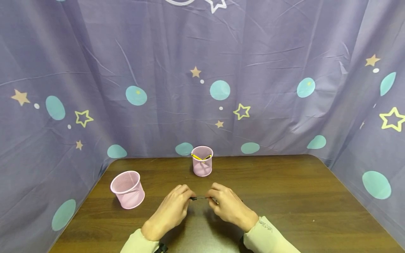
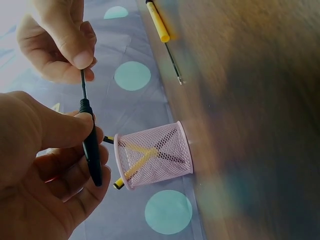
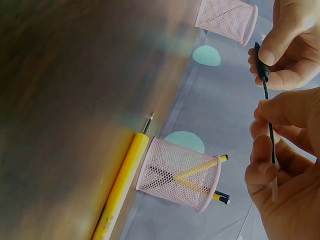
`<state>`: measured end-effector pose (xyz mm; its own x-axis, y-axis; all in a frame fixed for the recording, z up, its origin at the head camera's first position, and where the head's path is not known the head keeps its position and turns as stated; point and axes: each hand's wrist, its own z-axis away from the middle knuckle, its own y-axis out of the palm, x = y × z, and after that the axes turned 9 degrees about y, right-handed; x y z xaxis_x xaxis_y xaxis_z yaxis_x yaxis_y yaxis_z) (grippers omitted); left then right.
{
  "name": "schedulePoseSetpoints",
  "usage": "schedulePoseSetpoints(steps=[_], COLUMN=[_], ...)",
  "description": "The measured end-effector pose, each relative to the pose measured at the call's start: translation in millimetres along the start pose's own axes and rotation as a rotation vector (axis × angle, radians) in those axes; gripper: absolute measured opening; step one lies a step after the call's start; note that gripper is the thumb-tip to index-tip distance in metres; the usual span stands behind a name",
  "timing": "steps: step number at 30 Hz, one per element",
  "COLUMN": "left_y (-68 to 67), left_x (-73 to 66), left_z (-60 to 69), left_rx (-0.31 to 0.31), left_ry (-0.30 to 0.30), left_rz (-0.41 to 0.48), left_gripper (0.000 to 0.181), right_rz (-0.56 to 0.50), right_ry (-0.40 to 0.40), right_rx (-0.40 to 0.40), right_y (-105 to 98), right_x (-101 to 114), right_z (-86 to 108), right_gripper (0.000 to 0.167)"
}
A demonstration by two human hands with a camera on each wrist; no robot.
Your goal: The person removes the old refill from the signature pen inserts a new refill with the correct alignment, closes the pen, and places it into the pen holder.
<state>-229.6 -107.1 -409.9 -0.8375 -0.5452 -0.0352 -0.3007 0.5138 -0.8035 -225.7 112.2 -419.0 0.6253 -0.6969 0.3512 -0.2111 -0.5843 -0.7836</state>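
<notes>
My left hand (image 1: 174,203) pinches a black tapered pen part (image 2: 90,142) with ridges at one end. From that end runs a thin dark refill tube (image 3: 271,137), pale toward its far end. My right hand (image 1: 226,203) pinches this tube between thumb and fingers, so both hands hold one joined piece above the table. Close to my right hand, a yellow pen barrel (image 3: 122,180) shows a thin rod with a metal tip at its front. In the head view that barrel is mostly hidden by the right hand.
A pink mesh cup (image 1: 202,170) with a few yellow-and-black pens (image 1: 197,157) stands at the table's back edge. A second pink mesh cup (image 1: 131,196) is on the left. The brown wooden table (image 1: 284,186) meets a purple patterned curtain (image 1: 269,70) behind.
</notes>
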Motion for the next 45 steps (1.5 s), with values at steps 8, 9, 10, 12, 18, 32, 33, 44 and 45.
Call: schedulePoseSetpoints(steps=[8,9,10,12,18,32,33,44,45], left_y=[0.4,0.6,0.8,1.4,2.5,3.8,3.8,6.6,6.7], left_x=[-1.6,-1.9,-2.1,-2.7,-3.6,-6.7,-7.0,-10.8,-11.0], left_z=[-0.5,-0.3,0.0,0.6,1.2,-5.1,-5.5,-5.6,-5.8], left_rx=[-0.015,-0.019,-0.021,-0.026,-0.025,-0.018,-0.016,0.001,0.000], left_ry=[0.023,0.026,0.029,0.033,0.035,0.061,0.062,0.069,0.070], left_rz=[0.007,0.004,0.002,0.001,0.002,0.009,0.008,0.003,0.001], left_gripper=[0.021,0.021,0.021,0.022,0.023,0.021,0.020,0.020,0.020], right_rz=[0.009,0.014,0.020,0.046,0.069,-0.027,-0.030,-0.072,-0.077], right_ry=[-0.027,-0.028,-0.031,-0.032,-0.023,0.025,0.025,0.000,-0.004], right_rx=[-0.014,-0.016,-0.019,-0.026,-0.024,0.026,0.027,0.015,0.012], right_y=[2.8,3.0,3.3,3.0,1.7,0.8,0.9,3.0,3.2], right_x=[1.5,1.9,1.9,2.8,4.8,4.9,4.7,4.9,4.7], right_z=[-0.1,-0.1,-0.2,-0.3,-0.2,-0.9,-1.0,0.9,0.8], right_gripper=[0.015,0.015,0.014,0.015,0.017,0.014,0.014,0.014,0.013])
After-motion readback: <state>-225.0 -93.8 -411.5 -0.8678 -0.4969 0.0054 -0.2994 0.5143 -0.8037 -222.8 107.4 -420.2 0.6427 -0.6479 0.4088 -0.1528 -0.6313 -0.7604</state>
